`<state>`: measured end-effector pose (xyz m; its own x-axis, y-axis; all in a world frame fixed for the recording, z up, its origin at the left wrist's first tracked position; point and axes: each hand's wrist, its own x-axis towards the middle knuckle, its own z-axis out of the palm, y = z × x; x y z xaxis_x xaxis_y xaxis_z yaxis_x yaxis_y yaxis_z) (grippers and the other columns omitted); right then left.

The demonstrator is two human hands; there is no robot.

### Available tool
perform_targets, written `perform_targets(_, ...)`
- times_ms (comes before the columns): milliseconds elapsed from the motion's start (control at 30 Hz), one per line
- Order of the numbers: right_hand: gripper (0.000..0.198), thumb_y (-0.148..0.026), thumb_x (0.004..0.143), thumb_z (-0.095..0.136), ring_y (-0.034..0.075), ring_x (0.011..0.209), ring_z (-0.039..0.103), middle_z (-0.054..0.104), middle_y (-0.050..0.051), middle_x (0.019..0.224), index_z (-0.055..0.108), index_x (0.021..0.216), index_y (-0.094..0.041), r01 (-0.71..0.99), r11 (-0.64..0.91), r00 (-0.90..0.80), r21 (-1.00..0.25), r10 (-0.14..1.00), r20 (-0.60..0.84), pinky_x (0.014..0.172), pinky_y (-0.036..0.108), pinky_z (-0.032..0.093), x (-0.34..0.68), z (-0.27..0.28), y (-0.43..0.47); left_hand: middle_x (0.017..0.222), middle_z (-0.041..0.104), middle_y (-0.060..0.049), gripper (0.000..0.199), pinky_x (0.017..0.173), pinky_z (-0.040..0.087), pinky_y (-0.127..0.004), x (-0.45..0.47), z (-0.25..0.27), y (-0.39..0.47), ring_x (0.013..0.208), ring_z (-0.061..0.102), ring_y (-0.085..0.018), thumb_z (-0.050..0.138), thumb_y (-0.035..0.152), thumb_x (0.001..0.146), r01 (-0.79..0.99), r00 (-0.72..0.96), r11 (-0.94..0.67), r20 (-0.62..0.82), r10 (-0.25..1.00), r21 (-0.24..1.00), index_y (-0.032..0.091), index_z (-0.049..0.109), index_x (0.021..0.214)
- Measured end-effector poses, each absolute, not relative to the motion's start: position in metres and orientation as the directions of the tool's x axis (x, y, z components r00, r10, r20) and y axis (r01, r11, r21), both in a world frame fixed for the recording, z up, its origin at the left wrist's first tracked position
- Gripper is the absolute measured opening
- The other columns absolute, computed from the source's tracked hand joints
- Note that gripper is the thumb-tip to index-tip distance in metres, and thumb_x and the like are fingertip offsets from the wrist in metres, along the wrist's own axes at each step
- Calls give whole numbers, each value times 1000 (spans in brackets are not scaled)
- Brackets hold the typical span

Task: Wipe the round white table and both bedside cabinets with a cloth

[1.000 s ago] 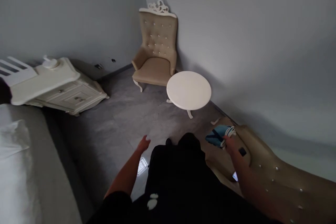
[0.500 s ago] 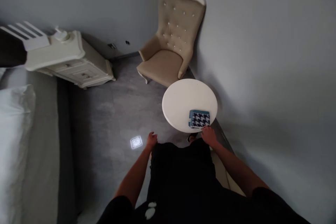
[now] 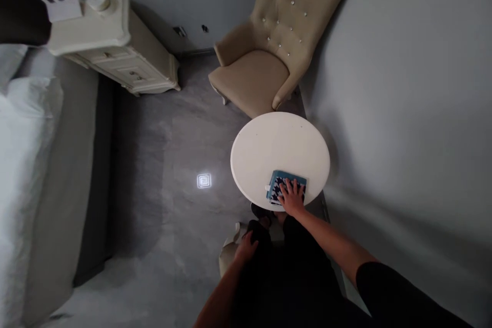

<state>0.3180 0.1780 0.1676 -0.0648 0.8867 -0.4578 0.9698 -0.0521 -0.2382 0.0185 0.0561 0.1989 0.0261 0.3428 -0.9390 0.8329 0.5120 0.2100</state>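
One folded cloth [image 3: 275,185], lower centre, lies under the wide-spread right hand [image 3: 292,198]. The left hand [image 3: 246,247], loosely curved, rests below-left.

A brown chair [image 3: 253,79] with shiny buttons [image 3: 292,2] stands past the right hand [image 3: 292,198]. A gray wall [image 3: 415,92] is on that hand's right. Far left of the left hand [image 3: 246,247] is a bed [image 3: 73,164]. Ahead and far left of it is a white cupboard [image 3: 115,56]. A bright square [image 3: 204,180] shows on the gray floor [image 3: 172,138], ahead and left of it.
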Motion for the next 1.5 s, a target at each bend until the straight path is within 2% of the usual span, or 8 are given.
perform_targets(233,72,-56,114,49,56,179,10,24,12,196,53,179,-26,984,109,-148,-144,943,-297,138,89,9,359,115,284,200,12,-7,86,128,34,-87,43,95,27,173,24,-65,72,53,95,944,-64,329,-970,235,17,38,53,178)
perform_targets(400,81,-57,115,41,54,179,9,17,15,197,32,188,-20,997,81,-83,-17,971,-223,137,90,12,392,99,425,196,26,-12,78,114,55,-71,21,41,35,160,44,-61,60,61,103,964,-138,262,-914,381,-36,35,54,177)
perform_targets(600,83,-61,122,19,53,179,9,11,29,195,23,189,-11,996,-88,82,-26,978,-192,131,89,20,412,87,507,187,46,-16,69,121,51,-64,-22,-3,9,149,57,-51,49,55,111,932,-249,361,-754,608,-16,23,64,170)
perform_targets(767,83,-63,121,18,54,179,12,14,24,196,28,188,-15,996,-52,40,-70,984,-172,134,90,15,407,80,466,182,54,-13,64,126,47,-64,-40,-27,-33,154,52,-50,49,53,113,903,-346,429,-559,754,19,23,68,167)
perform_targets(1000,79,-58,118,29,54,178,20,22,17,196,37,186,-18,985,165,-156,50,977,-144,137,87,22,348,90,258,183,53,-11,65,127,45,-63,-47,-22,-58,156,50,-50,47,52,114,891,-384,450,-419,823,68,23,65,169)
perform_targets(1200,80,-70,110,37,51,179,23,36,-3,191,28,187,-48,912,410,-407,24,910,-76,140,84,26,254,81,100,181,54,-14,62,125,44,-64,-42,-19,-52,153,52,-50,48,50,113,892,-369,440,-392,843,107,24,68,166)
perform_targets(1333,80,-73,110,41,52,179,24,38,-9,190,28,186,-51,886,464,-461,17,884,-75,139,83,32,182,84,114,180,56,-14,61,125,43,-63,-38,-19,-46,155,50,-49,49,49,113,904,-341,414,-397,852,111,24,68,166)
perform_targets(1500,81,-71,116,37,55,178,22,27,5,196,42,184,-28,880,468,-474,-84,877,-82,140,81,23,115,97,242,180,56,-12,62,127,43,-62,-49,-24,-44,158,47,-49,47,48,113,905,-350,418,-422,836,78,23,68,166)
